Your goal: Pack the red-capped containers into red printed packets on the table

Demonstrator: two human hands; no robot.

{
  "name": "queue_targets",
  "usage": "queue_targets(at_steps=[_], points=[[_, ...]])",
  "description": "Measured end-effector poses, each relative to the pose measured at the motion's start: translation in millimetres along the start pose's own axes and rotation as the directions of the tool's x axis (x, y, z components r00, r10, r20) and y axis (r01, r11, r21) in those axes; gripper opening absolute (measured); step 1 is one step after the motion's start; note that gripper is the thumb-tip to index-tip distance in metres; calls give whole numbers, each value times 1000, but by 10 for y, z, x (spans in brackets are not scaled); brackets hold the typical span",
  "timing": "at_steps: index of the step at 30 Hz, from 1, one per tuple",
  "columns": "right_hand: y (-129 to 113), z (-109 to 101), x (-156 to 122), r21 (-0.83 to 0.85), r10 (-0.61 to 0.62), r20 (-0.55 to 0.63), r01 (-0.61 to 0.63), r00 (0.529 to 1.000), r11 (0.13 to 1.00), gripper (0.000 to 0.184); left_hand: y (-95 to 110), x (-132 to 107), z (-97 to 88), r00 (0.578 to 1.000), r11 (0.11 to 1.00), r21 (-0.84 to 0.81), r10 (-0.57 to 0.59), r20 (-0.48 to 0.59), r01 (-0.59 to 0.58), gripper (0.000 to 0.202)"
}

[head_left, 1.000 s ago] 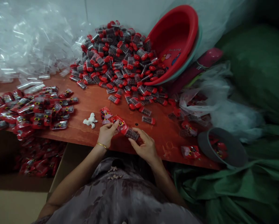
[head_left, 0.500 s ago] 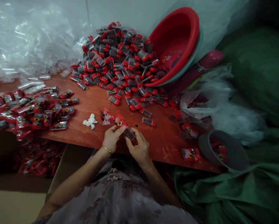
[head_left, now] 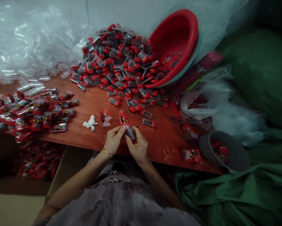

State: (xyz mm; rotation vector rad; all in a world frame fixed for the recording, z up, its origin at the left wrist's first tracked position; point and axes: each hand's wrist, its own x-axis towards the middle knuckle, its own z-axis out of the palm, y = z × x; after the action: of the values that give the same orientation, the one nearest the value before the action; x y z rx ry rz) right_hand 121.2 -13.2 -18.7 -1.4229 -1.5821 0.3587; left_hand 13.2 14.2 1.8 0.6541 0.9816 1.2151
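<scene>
Left thumb and fingers pinch the red wrapper [head_left: 123, 119] down at its lower end, and that's the left hand [head_left: 114, 139] with a bracelet [head_left: 107, 153] at the wrist. Over on the other side, the right hand [head_left: 138, 148] has the dark tube [head_left: 131, 133] between thumb and curled fingers; tube and wrapper meet right there, above the table's near edge. Just left of them lies a second wrapper [head_left: 105, 118], then a white lump [head_left: 90, 122]. To the right, one loose tube [head_left: 149, 122], red end outward! Beyond, a great heap of red-capped tubes [head_left: 118, 67] spills against the tilted red basin [head_left: 192, 34]. Far left, wrapped packs [head_left: 37, 114]; right, a grey bowl [head_left: 241, 153].
</scene>
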Motion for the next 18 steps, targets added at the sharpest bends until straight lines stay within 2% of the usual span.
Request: queue_targets(at_steps=[4, 8, 13, 15, 18], points=[[-31, 22, -3, -22, -76, -27, 75, 997, 997, 33, -1, -7, -14, 999, 1000, -3, 11, -37, -12, 38], [-67, 40, -35, -9, -127, -8, 127, 992, 992, 35, 85, 55, -11, 998, 999, -28, 19, -66, -21, 35], [-106, 94, -76, 60, -51, -1, 51, 999, 997, 35, 128, 77, 26, 997, 997, -38, -64, 30, 66, 31], [-107, 101, -68, 80, -17, 6, 17, 1000, 997, 35, 109, 35, 58, 998, 997, -50, -56, 9, 56, 30], [-103, 60, -13, 37, -36, -24, 37, 999, 999, 35, 73, -45, 116, 998, 999, -40, 25, -54, -27, 30]])
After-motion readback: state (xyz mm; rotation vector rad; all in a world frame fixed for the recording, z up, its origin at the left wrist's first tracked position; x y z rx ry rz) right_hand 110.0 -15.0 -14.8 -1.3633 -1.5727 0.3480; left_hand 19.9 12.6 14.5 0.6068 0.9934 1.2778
